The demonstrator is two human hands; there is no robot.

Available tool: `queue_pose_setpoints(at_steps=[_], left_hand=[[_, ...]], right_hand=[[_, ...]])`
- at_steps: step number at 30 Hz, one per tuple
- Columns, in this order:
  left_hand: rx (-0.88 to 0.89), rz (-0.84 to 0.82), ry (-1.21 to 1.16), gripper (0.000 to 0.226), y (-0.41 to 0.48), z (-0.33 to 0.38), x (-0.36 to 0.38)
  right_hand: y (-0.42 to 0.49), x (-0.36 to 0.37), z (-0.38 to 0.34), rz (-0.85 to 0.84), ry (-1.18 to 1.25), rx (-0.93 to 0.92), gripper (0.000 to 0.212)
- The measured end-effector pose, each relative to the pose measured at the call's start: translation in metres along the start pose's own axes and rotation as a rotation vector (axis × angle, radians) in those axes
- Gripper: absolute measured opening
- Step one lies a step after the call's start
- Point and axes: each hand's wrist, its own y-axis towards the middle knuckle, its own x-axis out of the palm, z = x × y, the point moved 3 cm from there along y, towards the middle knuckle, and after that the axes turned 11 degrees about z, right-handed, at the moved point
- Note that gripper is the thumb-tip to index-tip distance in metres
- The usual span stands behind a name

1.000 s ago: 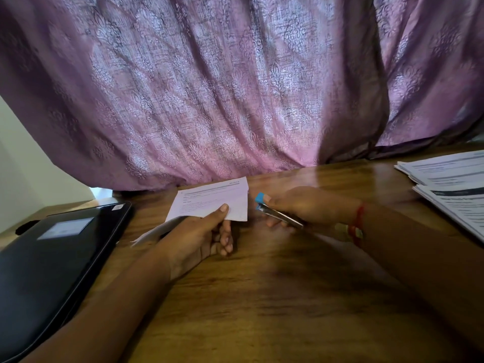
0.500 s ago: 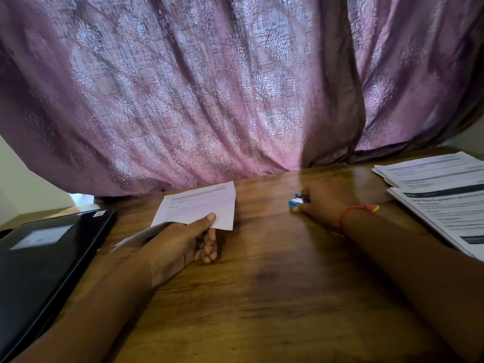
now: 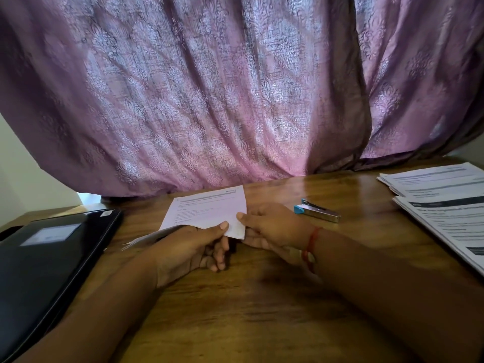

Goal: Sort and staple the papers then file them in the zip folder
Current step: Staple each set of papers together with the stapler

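A small set of printed white papers (image 3: 209, 209) hovers over the wooden table (image 3: 262, 310) near its far edge. My left hand (image 3: 193, 247) grips its near edge, thumb on top. My right hand (image 3: 272, 226) pinches the papers' right near corner, thumb on top and fingers beneath. A silver stapler (image 3: 318, 211) with a blue tip lies on the table just right of my right hand, untouched. The black zip folder (image 3: 44, 258) lies shut at the left.
Two stacks of printed papers (image 3: 442, 205) lie at the table's right edge. A purple patterned curtain (image 3: 209, 95) hangs down to the table's far side. A pale wall shows at far left.
My right hand set the stapler down on the table to the right, then came back left and took hold of the papers' corner. My left hand kept holding the papers.
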Motion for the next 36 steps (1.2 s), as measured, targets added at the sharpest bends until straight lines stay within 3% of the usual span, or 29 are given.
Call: queue_pose_setpoints(at_steps=[5, 7, 9, 11, 14, 17, 19, 24, 28, 31, 34, 36], left_hand=[[-0.060, -0.376, 0.073, 0.050, -0.008, 0.002, -0.007], [-0.066, -0.544, 0.003, 0.046, -0.013, 0.007, -0.011], [-0.030, -0.609, -0.125, 0.044, -0.018, 0.016, -0.017], [0.052, -0.400, -0.208, 0.046, -0.013, 0.025, -0.026], [0.155, 0.205, -0.121, 0.038, 0.008, 0.022, -0.052], [0.155, 0.609, 0.563, 0.023, 0.032, 0.000, -0.090], [0.064, 0.645, 0.827, 0.021, 0.041, -0.017, -0.109], [-0.007, 0.633, 0.820, 0.050, 0.032, -0.023, -0.111], [-0.090, 0.677, 0.964, 0.066, 0.028, -0.024, -0.120], [-0.189, 0.681, 1.080, 0.073, 0.031, -0.029, -0.133], [-0.196, 0.671, 1.152, 0.072, 0.027, -0.024, -0.131], [-0.212, 0.670, 1.190, 0.072, 0.023, -0.018, -0.127]], right_hand=[[0.001, -0.001, 0.000, 0.071, 0.012, 0.007, 0.023], [0.002, -0.002, -0.001, 0.104, -0.031, -0.010, 0.017], [0.003, -0.004, 0.000, 0.120, -0.126, -0.031, 0.017], [0.002, -0.004, 0.000, 0.125, -0.251, -0.057, 0.022], [0.002, -0.004, 0.001, 0.113, -0.389, -0.122, 0.024], [-0.002, -0.001, 0.002, 0.121, -0.535, -0.207, 0.025], [-0.005, 0.004, 0.003, 0.090, -0.651, -0.248, 0.030], [-0.017, 0.029, 0.010, -0.051, -0.669, -0.188, 0.040], [-0.020, 0.045, 0.015, -0.088, -0.794, -0.317, 0.041], [-0.021, 0.053, 0.014, -0.056, -1.000, -0.437, 0.011], [-0.019, 0.060, 0.016, -0.019, -1.190, -0.510, 0.034], [-0.020, 0.063, 0.015, -0.020, -1.247, -0.549, 0.037]])
